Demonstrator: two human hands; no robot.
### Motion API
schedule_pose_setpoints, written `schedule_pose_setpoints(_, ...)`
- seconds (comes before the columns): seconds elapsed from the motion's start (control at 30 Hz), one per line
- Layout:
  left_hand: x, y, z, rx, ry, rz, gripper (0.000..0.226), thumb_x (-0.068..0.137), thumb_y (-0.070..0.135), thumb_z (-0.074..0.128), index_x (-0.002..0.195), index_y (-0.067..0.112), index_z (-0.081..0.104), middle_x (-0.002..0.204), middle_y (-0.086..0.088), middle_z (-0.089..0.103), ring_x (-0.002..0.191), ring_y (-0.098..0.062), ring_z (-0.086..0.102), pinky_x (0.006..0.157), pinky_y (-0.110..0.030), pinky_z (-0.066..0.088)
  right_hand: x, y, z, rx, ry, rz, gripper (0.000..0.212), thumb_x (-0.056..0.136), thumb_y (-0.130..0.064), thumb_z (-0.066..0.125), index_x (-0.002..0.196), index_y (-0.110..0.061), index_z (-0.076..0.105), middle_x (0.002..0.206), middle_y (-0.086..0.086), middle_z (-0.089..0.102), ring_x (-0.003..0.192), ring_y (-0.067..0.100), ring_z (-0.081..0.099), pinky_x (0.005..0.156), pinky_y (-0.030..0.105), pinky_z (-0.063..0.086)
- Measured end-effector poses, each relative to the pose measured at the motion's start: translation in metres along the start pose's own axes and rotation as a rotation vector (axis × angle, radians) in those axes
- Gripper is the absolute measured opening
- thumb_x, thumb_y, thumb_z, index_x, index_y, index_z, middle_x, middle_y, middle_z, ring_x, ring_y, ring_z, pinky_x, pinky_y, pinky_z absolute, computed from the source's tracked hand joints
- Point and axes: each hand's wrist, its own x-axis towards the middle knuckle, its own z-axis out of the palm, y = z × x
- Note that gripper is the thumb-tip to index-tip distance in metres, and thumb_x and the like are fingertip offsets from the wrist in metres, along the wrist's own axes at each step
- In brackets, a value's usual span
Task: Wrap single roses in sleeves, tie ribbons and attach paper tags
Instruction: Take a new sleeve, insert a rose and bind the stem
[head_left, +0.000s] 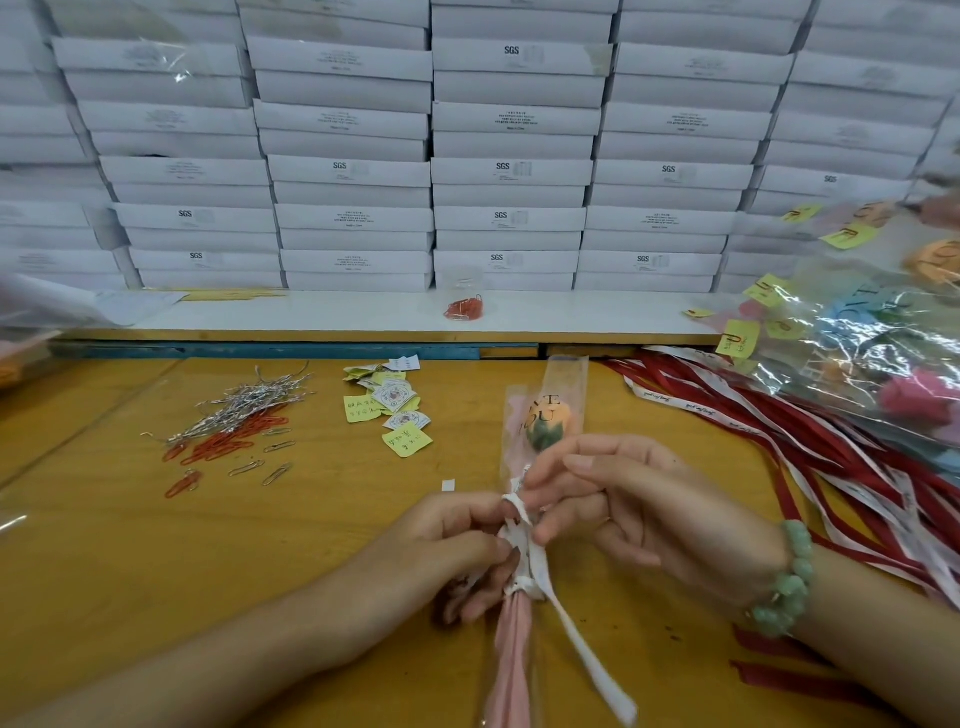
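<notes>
Pinching the white ribbon (530, 551) from both sides, the two hands meet just below the bud of the rose (550, 423). The rose lies on the wooden table (156, 545) inside its clear sleeve (563, 379), orange bud pointing away from the person. The left hand (457, 540) has its fingers curled, gripping the ribbon where it is wound round the stem. The right hand (649, 514) pinches the ribbon's upper loop between thumb and fingers, and one loose end trails toward the person. Left of the rose lie paper tags (395, 410) — yellow and white — and farther left red paper clips (228, 441) and silver ties (249, 400). Right of the rose spread red and white ribbons (779, 415), with finished wrapped roses (883, 353) beyond them. Behind the rose rise stacked white boxes (509, 156).
</notes>
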Motion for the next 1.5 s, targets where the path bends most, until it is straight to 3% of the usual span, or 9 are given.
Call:
schedule_pose_setpoints(0.23,-0.001,-0.003,-0.002,0.011,-0.001,0.04,0.018,0.086,0.042,0.063,0.092,0.029,0.074,0.062,-0.004,0.051,0.048,-0.008,0.045,0.046,-0.017,0.035,-0.004,-0.003,0.005,-0.224,0.009,-0.112,0.019,0.094,-0.015,0.054,0.104,-0.008,0.069,0.086,0.011,0.072,0.049,0.0,0.055,0.036,0.011,0.032)
schedule_pose_setpoints(0.4,0.003,-0.008,-0.003,-0.006,0.038,0.049,0.02,0.093,0.035,0.058,0.088,0.023,0.072,0.059,0.005,0.052,0.045,-0.006,0.044,0.045,-0.019,0.032,-0.004,-0.004,0.009,-0.376,-0.036,-0.132,0.021,0.093,-0.013,0.054,0.108,-0.008,0.069,0.08,-0.004,0.068,0.055,-0.001,0.053,0.04,0.012,0.033)
schedule_pose_setpoints(0.57,0.005,-0.013,-0.005,-0.048,0.049,0.067,0.035,0.097,0.037,0.055,0.071,0.014,0.062,0.055,-0.005,0.048,0.044,-0.012,0.037,0.049,-0.018,0.034,-0.006,0.0,0.015,-0.511,0.065,-0.232,0.019,0.092,-0.005,0.057,0.107,-0.008,0.068,0.095,-0.005,0.07,0.068,-0.007,0.062,0.052,0.003,0.042)
schedule_pose_setpoints(0.67,0.007,-0.017,-0.007,-0.064,0.061,0.042,0.053,0.093,0.044,0.06,0.087,-0.009,0.059,0.058,-0.011,0.047,0.045,-0.013,0.038,0.048,-0.019,0.035,-0.006,0.004,0.014,-0.583,0.18,-0.259,0.017,0.09,-0.009,0.062,0.104,-0.017,0.066,0.099,-0.006,0.069,0.078,0.003,0.064,0.05,0.009,0.043)
schedule_pose_setpoints(0.87,0.007,-0.021,-0.01,-0.135,0.052,0.052,0.042,0.089,0.041,0.06,0.096,0.002,0.072,0.059,0.003,0.054,0.046,-0.009,0.045,0.046,-0.017,0.036,-0.006,0.008,0.014,-0.828,0.196,-0.208,0.016,0.087,-0.014,0.066,0.097,-0.026,0.071,0.087,-0.018,0.068,0.079,0.005,0.063,0.056,0.034,0.051)
schedule_pose_setpoints(0.97,0.005,-0.02,-0.01,-0.104,0.044,0.058,0.037,0.088,0.042,0.059,0.093,0.009,0.076,0.062,-0.01,0.055,0.048,-0.009,0.045,0.047,-0.015,0.035,-0.006,0.008,0.013,-0.806,0.185,-0.231,0.003,0.086,-0.018,0.068,0.087,-0.02,0.069,0.079,-0.007,0.068,0.071,0.007,0.062,0.055,0.034,0.049)
schedule_pose_setpoints(1.1,0.003,-0.016,-0.009,-0.101,0.054,0.042,0.036,0.087,0.043,0.059,0.094,0.012,0.076,0.079,-0.043,0.051,0.051,-0.012,0.043,0.048,-0.016,0.035,-0.005,0.009,0.013,-0.86,0.146,-0.252,0.004,0.09,-0.016,0.062,0.087,-0.019,0.062,0.078,-0.014,0.064,0.071,0.004,0.058,0.054,0.015,0.04)
schedule_pose_setpoints(1.27,0.003,-0.015,-0.008,-0.12,0.059,0.021,0.037,0.085,0.044,0.061,0.093,0.01,0.075,0.071,-0.022,0.053,0.052,-0.013,0.044,0.048,-0.017,0.036,-0.005,0.012,0.012,-0.881,0.099,-0.245,0.007,0.095,-0.015,0.056,0.089,-0.019,0.057,0.075,-0.018,0.061,0.067,0.003,0.056,0.058,0.012,0.039)
schedule_pose_setpoints(1.5,0.005,-0.009,-0.007,-0.296,0.121,0.047,0.018,0.087,0.024,0.062,0.076,0.018,0.074,0.06,-0.004,0.061,0.052,-0.009,0.054,0.045,-0.016,0.04,-0.007,0.012,0.011,-0.614,0.196,-0.226,0.007,0.092,-0.019,0.05,0.086,-0.017,0.051,0.061,0.005,0.04,0.057,0.025,0.037,0.055,0.039,0.033)
